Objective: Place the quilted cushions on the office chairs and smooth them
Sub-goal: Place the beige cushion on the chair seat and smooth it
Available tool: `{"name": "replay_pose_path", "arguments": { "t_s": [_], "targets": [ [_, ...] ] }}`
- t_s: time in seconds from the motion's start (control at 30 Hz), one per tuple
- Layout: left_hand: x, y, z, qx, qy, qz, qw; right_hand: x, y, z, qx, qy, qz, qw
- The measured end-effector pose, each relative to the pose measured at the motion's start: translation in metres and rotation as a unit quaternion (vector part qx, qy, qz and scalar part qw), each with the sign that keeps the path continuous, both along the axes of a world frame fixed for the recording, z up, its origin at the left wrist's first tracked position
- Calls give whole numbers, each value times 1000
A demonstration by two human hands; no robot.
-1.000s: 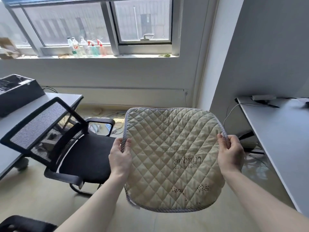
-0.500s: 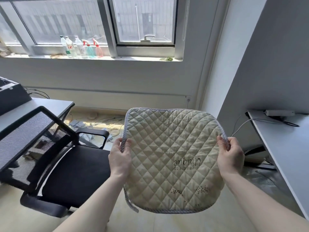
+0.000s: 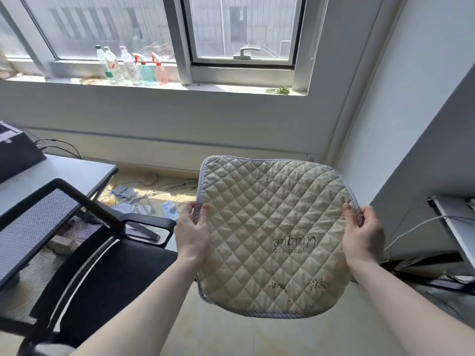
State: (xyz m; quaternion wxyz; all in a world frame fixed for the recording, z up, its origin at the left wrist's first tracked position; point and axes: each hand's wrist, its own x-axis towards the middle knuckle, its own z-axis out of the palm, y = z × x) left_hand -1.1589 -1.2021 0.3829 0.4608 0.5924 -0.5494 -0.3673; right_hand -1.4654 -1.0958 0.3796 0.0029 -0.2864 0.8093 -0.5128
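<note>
We hold the cushion (image 3: 272, 235) in the air, clear of the chair (image 3: 110, 273), our left hand (image 3: 192, 235) pinching its left edge and our right hand (image 3: 362, 235) its right edge, fingers closed on the piping. To seat it well, we judge, we swing it left over the black seat and lower it flat and square. The printed words read upside down to us, so it may need turning first.

Pale tiled floor (image 3: 226, 337), loose cables (image 3: 164, 188) and papers (image 3: 123, 194), black office chair (image 3: 108, 273)
</note>
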Motion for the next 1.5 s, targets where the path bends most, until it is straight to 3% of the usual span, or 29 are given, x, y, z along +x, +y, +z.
{"name": "replay_pose_path", "arguments": {
  "t_s": [0.43, 0.83, 1.13, 1.5],
  "targets": [
    [31, -80, -11, 7, 2, 79, 997, 22, -130, -13, 6, -21, 84, 996],
    [51, -137, -33, 22, -31, 242, 970, 42, -282, -37, 18, -33, 224, 974],
    [75, -138, -68, 40, -26, 391, 919, 78, -371, -62, 43, -29, 356, 933],
    [157, -77, -110, 72, -35, 540, 838, 216, -399, -106, 82, -35, 508, 857]
  ]
}}
